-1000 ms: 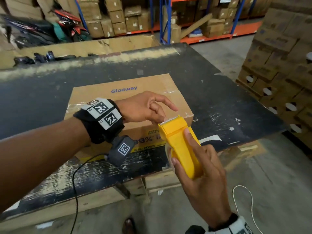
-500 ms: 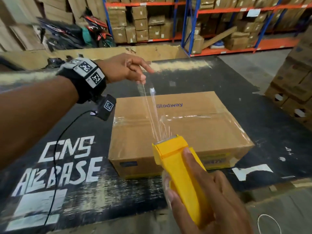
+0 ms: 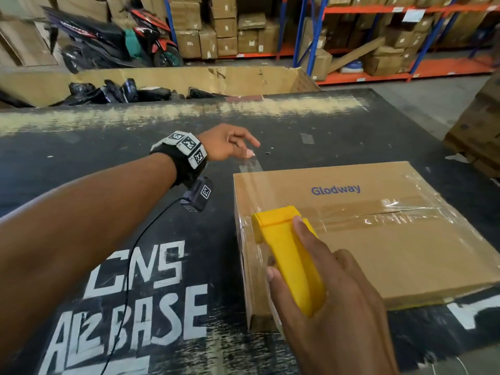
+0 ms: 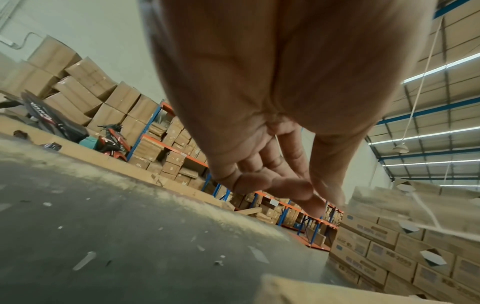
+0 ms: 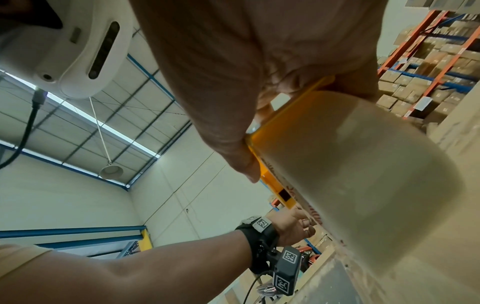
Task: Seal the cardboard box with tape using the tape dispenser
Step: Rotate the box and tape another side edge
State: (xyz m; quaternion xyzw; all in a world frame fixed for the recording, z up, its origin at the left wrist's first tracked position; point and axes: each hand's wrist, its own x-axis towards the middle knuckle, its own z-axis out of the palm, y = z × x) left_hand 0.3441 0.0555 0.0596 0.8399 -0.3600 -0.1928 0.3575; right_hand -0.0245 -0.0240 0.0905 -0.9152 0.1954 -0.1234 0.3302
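Note:
A brown cardboard box point(image 3: 378, 253) printed "Glodway" lies on the black table point(image 3: 135, 185), its top seam covered with clear tape. My right hand point(image 3: 285, 249) grips the yellow tape dispenser point(image 3: 278, 220), held over the box's left edge near the front. My left hand point(image 3: 247, 151) is just past the box's far left corner and pinches the free end of the clear tape point(image 3: 250, 166). The strip runs from there along the left edge back to the dispenser. The right wrist view shows the tape roll point(image 5: 350, 185) in the dispenser point(image 5: 262, 164). In the left wrist view my fingertips point(image 4: 317, 207) pinch together.
A low cardboard bin point(image 3: 162, 79) with black wrapped parcels stands behind the table. Shelving with cartons point(image 3: 224, 31) and a parked scooter point(image 3: 113, 41) fill the back. Stacked cartons point(image 3: 479, 125) stand at the right. White painted letters point(image 3: 135, 293) mark the table's left front.
My left hand has dropped from high above the box to just past its far left corner, drawing the tape down. The dispenser has moved onto the box's left edge.

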